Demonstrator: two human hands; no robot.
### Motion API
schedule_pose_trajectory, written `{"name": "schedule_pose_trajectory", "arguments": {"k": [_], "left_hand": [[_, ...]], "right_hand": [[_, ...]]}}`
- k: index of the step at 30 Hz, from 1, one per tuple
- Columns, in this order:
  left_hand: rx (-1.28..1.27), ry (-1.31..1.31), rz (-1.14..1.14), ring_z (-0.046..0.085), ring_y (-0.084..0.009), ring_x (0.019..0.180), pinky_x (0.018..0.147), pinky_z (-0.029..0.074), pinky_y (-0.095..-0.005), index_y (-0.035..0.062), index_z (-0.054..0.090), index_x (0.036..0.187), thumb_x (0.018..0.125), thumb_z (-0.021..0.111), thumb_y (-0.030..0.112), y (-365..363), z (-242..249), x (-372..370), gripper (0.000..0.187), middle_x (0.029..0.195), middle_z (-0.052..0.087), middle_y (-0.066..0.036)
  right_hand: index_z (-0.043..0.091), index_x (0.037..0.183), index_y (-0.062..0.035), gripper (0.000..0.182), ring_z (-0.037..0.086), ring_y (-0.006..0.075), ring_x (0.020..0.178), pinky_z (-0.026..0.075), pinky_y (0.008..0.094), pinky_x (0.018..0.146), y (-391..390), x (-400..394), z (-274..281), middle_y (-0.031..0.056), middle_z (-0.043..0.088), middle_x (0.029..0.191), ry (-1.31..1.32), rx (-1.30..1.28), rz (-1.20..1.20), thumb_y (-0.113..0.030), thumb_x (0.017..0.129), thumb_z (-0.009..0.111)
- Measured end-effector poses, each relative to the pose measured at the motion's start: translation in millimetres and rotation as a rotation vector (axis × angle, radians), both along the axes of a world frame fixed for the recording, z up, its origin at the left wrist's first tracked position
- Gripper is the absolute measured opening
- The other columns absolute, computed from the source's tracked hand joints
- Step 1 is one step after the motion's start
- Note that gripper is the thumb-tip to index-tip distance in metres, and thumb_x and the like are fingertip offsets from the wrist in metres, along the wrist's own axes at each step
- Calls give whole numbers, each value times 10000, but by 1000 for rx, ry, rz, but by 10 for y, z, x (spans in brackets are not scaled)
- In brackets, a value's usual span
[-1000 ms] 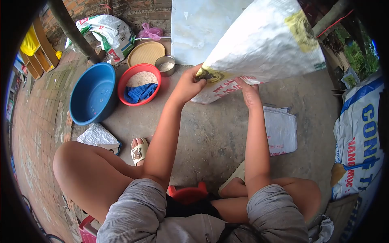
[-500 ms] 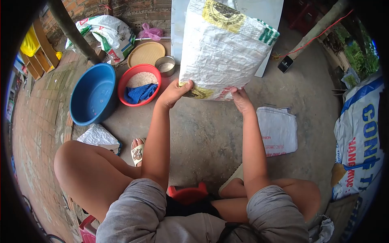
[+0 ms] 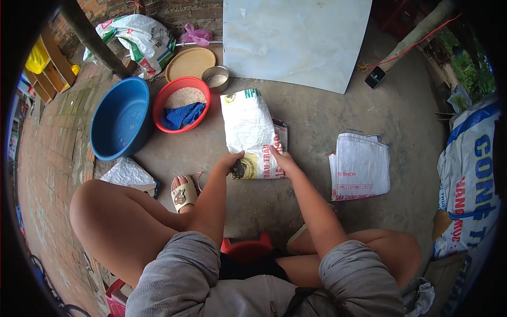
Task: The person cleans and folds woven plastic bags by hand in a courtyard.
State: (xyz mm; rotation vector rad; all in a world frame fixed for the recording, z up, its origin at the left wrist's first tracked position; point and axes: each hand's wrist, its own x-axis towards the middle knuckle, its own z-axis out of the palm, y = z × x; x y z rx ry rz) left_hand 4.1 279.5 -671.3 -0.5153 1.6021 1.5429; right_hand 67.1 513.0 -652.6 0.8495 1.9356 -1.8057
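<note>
A folded white woven sack (image 3: 247, 127) with a yellow patch and red and green print is low over the concrete in front of me. My left hand (image 3: 232, 160) grips its lower left edge, thumb on top. On its right edge, near the red lettering, my right hand (image 3: 280, 160) has hold of it with the thumb on top; the fingers beneath are hidden. A darker edge shows behind the sack's right side. Another folded white sack (image 3: 360, 165) with red print lies flat on the floor to the right.
At the left stand a blue basin (image 3: 120, 119) and a red basin (image 3: 181, 104) holding grain and a blue cloth. A metal bowl (image 3: 216, 79) and a round tan tray (image 3: 190, 64) are behind. A pale board (image 3: 296, 42) lies ahead; a black device (image 3: 375, 77) leans by the post.
Both hands have brought the sack down and toward me, from raised in front of the board to low near the floor. The board is now uncovered.
</note>
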Motion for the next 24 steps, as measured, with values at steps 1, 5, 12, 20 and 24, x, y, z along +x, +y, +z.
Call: {"name": "schedule_pose_trajectory", "arguments": {"k": [1,5,12,20,24], "left_hand": [[46,40,61,680,-229,804,724,547,-356,-53,569,1167,829,729,340,-35,-93,8,543,1003,680,-142],[-341,321,-37,691,-274,782,715,535,-374,-99,557,1159,763,765,342,-21,-426,-231,628,972,684,-191],[-96,776,-119,635,-153,847,779,503,-302,-24,570,1166,842,721,269,297,422,-311,463,1001,674,-97],[178,356,-82,641,-140,828,788,498,-285,7,611,1146,851,716,249,259,540,-295,396,971,684,-78],[-40,345,-426,651,-161,857,801,498,-304,-2,625,1139,794,762,278,246,889,-531,466,993,687,-92]], "right_hand": [[631,1138,40,744,627,268,1040,473,348,877,-31,-39,0,183,659,1094,41,71,82,-635,827,590],[672,1034,36,705,640,250,965,477,355,849,-120,-69,-19,193,678,1003,76,166,-73,-632,828,584],[630,1039,89,581,640,204,887,481,335,767,-624,329,-290,192,685,948,331,239,-632,-474,947,517],[418,1374,23,788,541,248,1166,438,350,956,-437,264,-126,161,518,1329,370,-197,-755,-625,926,414],[233,1472,-50,935,409,277,1312,369,410,1057,-93,307,-105,131,374,1462,238,-472,-358,-761,868,299]]}}
